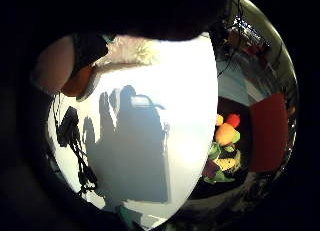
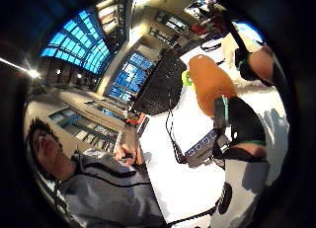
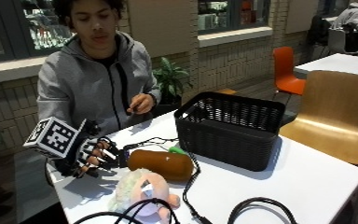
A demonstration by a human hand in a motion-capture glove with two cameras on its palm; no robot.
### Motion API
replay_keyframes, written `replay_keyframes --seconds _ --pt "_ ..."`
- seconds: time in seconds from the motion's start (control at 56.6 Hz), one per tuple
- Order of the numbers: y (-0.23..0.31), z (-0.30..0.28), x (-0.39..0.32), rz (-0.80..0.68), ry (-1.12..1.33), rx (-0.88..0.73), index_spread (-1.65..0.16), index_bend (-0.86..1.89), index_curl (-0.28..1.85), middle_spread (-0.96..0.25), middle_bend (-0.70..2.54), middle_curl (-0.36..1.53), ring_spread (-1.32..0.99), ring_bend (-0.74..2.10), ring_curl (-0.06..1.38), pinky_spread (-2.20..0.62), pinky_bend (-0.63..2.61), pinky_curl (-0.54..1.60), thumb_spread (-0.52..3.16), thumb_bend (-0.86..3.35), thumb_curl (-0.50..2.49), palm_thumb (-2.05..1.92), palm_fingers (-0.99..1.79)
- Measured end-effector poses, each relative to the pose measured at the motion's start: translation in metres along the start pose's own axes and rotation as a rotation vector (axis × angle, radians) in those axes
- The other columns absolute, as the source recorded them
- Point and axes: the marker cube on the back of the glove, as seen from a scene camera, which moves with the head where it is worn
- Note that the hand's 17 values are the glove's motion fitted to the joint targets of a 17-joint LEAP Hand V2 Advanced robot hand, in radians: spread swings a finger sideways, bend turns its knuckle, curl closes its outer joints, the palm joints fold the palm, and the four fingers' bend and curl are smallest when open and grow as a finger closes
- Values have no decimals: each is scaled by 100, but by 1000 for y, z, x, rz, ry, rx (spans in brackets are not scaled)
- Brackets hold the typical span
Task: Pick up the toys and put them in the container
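A: What is the grip doing?

B: The gloved right hand [image 3: 91,156] hovers low over the counter [image 3: 315,179], fingers [image 3: 107,154] loosely spread and holding nothing, their tips just at the blunt end of the orange carrot toy [image 3: 159,164].

A: How does the carrot lie?

B: Flat on the counter, long axis running from the hand toward the black mesh basket [image 3: 230,128], its green tip [image 3: 176,150] near the basket's wall. A plush doll [image 3: 143,192] lies just beside it, nearer the counter's front edge.

A: So the next move?

B: Probably close round the blunt end, then carry it along that same line into the basket.
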Motion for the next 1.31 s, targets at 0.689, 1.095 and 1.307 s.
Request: replay_keyframes --seconds 0.689,1.095,1.307 --pt "-1 -4 11 55 32 9 -17 30 30 -3 48 25 -23 52 21 -2 30 22 162 55 27 26 66" --pt "-88 -11 -6 129 322 -196 -26 15 36 -3 28 27 -21 40 22 -1 64 37 147 54 32 27 18" --pt "-144 21 21 238 310 -399 -31 16 32 2 14 25 -9 16 15 1 73 38 135 44 31 25 -16"
